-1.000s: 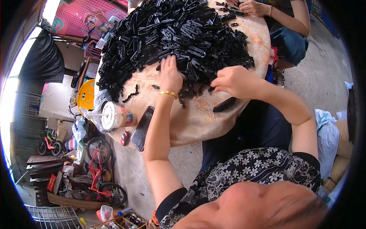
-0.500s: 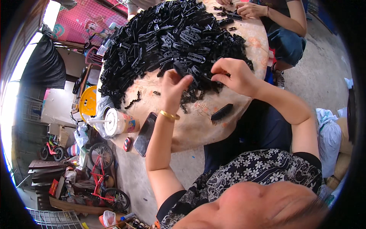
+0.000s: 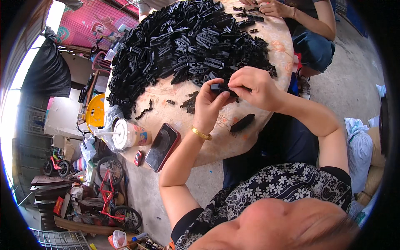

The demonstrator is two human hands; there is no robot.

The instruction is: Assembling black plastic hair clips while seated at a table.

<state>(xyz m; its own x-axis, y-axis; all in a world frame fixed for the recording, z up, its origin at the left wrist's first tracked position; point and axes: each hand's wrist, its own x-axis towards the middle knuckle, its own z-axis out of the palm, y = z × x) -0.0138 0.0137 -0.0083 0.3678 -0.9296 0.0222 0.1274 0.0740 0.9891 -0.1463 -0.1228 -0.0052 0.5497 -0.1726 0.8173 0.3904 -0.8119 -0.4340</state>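
My left hand (image 3: 210, 104) is closed around a dark, elongated black plastic piece (image 3: 216, 88), thumb on the near side. Bent fingers of my right hand (image 3: 256, 88) pinch at that piece's right end; whether they hold a separate small part is hidden. Just beyond both hands spreads a large heap of black plastic parts (image 3: 166, 46), some oblong and some small and jagged. A cluster of small jagged black parts (image 3: 190, 103) lies left of my left hand. Nearer me on the cloth rests a single long black piece (image 3: 242, 123).
The round table has a patterned cloth (image 3: 225, 143). At its left edge are a lidded cup with a straw (image 3: 125, 134), a phone (image 3: 163, 148) and a small red object (image 3: 139, 158). Across the table, another person's hand (image 3: 275, 8) is among black parts. Bicycles (image 3: 110, 187) stand on the floor at left.
My left hand has moved right and a little nearer me with the black piece, meeting my right hand. The right hand's fingers have shifted left onto the piece's end.
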